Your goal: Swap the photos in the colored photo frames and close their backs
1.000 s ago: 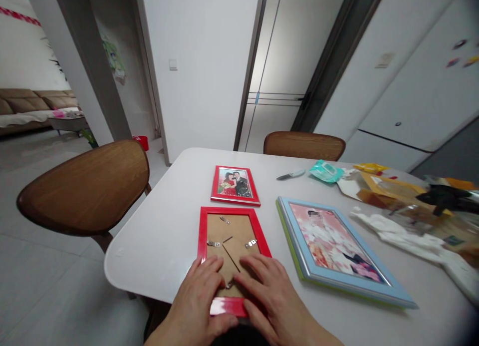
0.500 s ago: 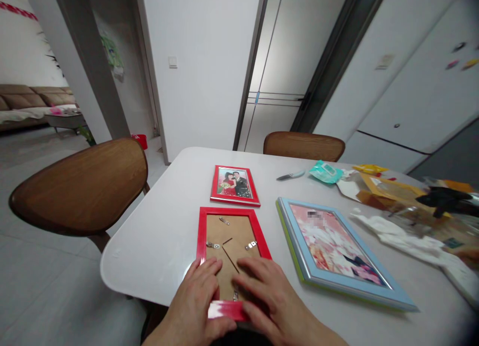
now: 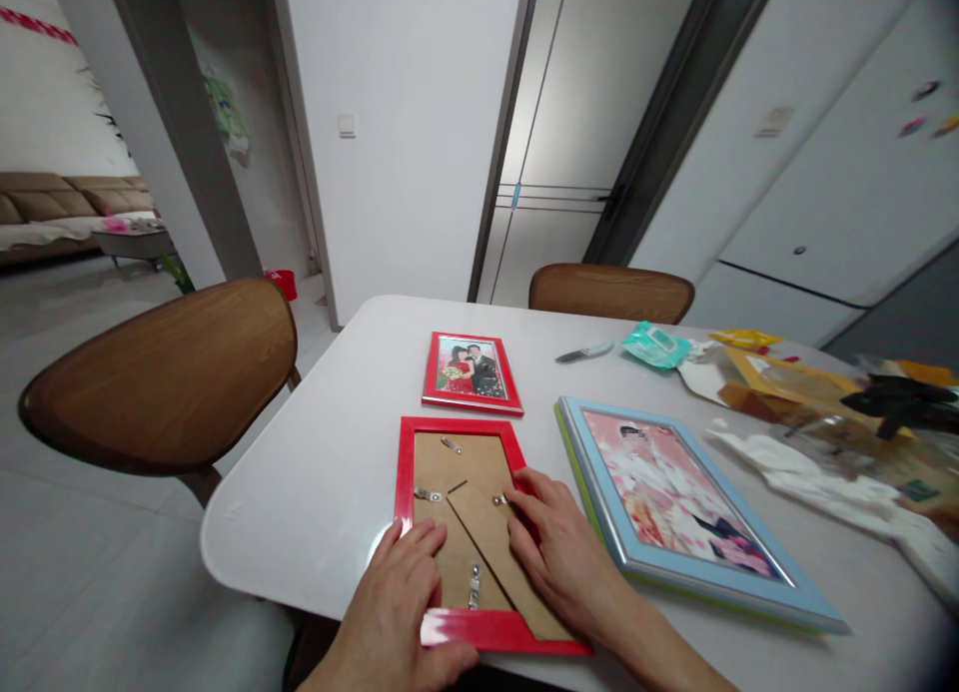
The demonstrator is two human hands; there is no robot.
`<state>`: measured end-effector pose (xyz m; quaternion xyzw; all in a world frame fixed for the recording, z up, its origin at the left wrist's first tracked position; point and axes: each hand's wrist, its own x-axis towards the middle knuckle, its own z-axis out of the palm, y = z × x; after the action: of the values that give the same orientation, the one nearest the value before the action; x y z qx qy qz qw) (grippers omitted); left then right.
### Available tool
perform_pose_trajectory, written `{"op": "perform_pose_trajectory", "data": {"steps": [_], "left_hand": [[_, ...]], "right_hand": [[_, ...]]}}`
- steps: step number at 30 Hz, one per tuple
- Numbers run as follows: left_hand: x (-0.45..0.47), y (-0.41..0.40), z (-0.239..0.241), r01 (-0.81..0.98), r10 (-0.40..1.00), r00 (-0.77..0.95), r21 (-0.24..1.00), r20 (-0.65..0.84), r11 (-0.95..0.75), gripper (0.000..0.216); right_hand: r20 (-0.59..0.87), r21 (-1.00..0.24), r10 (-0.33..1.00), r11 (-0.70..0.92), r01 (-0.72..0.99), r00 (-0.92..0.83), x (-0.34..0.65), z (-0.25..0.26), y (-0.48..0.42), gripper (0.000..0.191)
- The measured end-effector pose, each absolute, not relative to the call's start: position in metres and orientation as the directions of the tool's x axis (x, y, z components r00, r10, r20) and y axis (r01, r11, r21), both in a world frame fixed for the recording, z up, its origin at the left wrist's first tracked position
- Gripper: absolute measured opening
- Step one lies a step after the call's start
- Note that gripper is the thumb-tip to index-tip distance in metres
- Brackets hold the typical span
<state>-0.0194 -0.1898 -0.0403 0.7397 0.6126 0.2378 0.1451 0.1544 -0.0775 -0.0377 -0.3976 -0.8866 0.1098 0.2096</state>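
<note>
A red picture frame [image 3: 406,472] lies face down near the table's front edge, its brown backing board [image 3: 469,482] with an easel stand and metal clips facing up. My left hand [image 3: 397,602] lies flat on the frame's lower left, thumb over the bottom rail. My right hand [image 3: 558,552] rests on the frame's right side, fingertips pressed at the right-hand metal clip [image 3: 499,499].
A smaller red frame [image 3: 471,372] with a photo lies beyond. A large blue frame [image 3: 678,507] lies to the right. A knife [image 3: 582,351], a teal wipes pack [image 3: 654,344], paper and white cloth clutter the far right. Wooden chairs [image 3: 161,377] stand left and behind the white table [image 3: 315,472].
My right hand has slid from the frame's bottom edge up to the right-hand clip, uncovering the easel stand and lower backing. My left hand stayed put.
</note>
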Motion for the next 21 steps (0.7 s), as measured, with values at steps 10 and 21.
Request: {"op": "perform_pose_trajectory", "data": {"steps": [10,21], "left_hand": [[-0.022,-0.193,-0.047,0.8,0.96,0.114,0.55,0.254,-0.24,0.026],[-0.023,-0.192,-0.053,0.783,0.944,0.129,0.552,0.305,-0.285,0.027]], "right_hand": [[0.229,-0.333,0.617,0.776,0.535,-0.753,0.096,-0.021,-0.084,0.028],[0.175,-0.308,0.534,0.828,0.469,-0.827,0.081,-0.024,-0.072,0.018]]}}
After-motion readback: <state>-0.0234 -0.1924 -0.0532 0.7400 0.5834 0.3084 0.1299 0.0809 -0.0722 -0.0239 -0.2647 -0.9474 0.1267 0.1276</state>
